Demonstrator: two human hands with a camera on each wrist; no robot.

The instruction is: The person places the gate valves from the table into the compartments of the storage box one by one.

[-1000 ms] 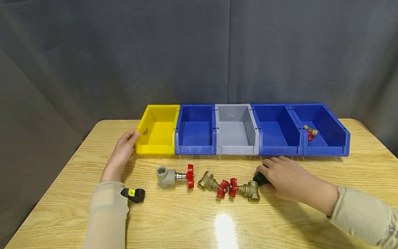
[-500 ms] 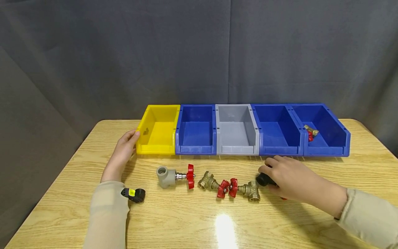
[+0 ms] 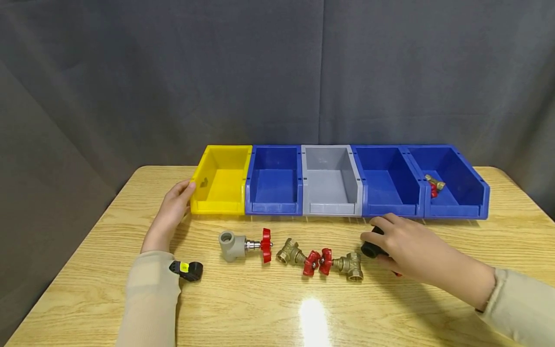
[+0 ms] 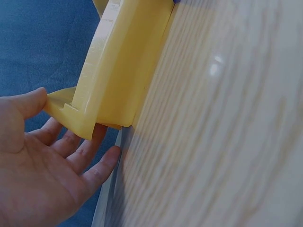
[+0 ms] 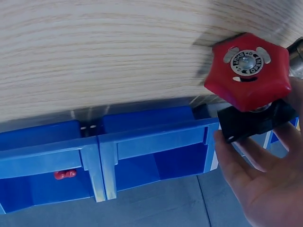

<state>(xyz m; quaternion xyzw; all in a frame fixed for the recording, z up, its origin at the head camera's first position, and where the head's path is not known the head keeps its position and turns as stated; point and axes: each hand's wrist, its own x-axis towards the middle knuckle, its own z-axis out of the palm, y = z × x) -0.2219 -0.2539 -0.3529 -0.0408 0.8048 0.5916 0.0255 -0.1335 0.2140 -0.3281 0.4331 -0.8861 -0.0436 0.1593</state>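
Observation:
My left hand (image 3: 171, 207) is at the front left corner of the yellow bin (image 4: 116, 71), thumb on the rim and fingers along the outer side. My right hand (image 3: 403, 243) grips a black-bodied valve (image 5: 255, 118) with a red handwheel (image 5: 248, 71), in front of the right-hand blue bins. Fingers cover much of its body in the head view. To its left lie two brass valves with red handwheels, the nearer one (image 3: 352, 266) and the farther one (image 3: 287, 251). A grey plastic valve (image 3: 233, 246) with a red handwheel lies further left.
Joined to the yellow bin in one row are a blue bin (image 3: 274, 208), a grey bin (image 3: 333, 208) and two more blue bins. The rightmost blue bin (image 3: 457, 211) contains a small brass valve (image 3: 435, 183) with a red handle. A dark curtain (image 3: 277, 72) hangs behind the table.
My right hand has shifted slightly right with the black valve, which has moved away from the nearer brass valve and tilted a little. My left hand has stayed at the yellow bin.

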